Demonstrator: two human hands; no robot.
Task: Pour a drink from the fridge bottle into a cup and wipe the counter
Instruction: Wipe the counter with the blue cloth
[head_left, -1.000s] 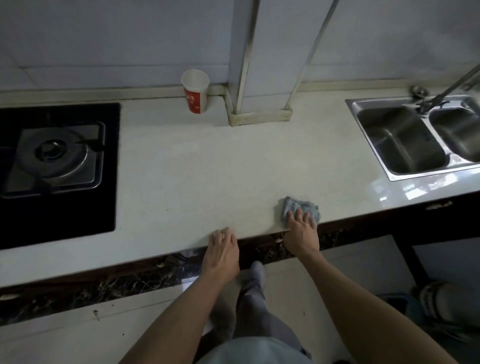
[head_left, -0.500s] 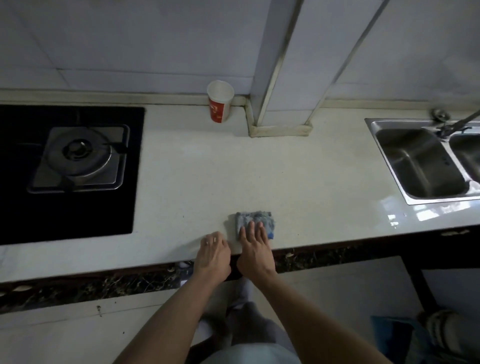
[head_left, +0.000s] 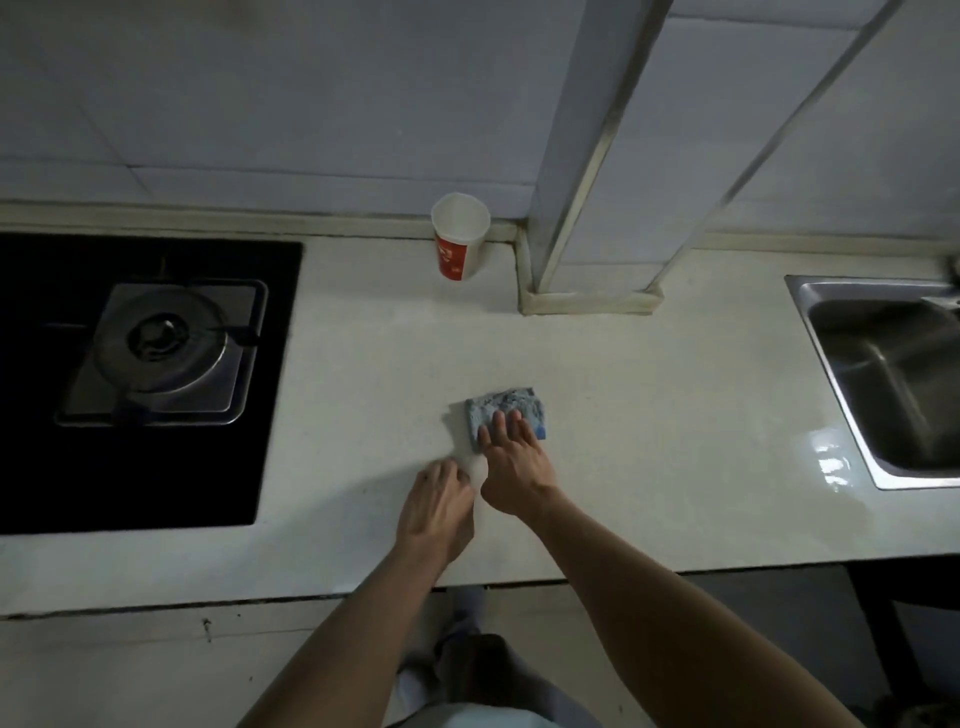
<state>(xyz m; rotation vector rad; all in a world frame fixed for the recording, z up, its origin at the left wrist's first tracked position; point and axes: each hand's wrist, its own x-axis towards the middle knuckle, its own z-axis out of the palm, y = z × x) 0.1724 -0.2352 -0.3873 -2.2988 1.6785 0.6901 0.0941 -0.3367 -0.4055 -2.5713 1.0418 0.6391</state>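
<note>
on the counter (head_left: 649, 389), the right hand (head_left: 511, 467) presses straight fingers onto the folded cloth (head_left: 506, 402) while the left hand (head_left: 436, 506) rests beside it, relaxed and empty; a long stroke toward the wall could tip the light paper cup (head_left: 460, 236) standing there.

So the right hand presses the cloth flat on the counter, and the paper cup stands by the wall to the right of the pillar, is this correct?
Not quite. The head view shows the paper cup left of the pillar, not right of it. The rest holds: the right hand presses the cloth flat on the counter.
</note>
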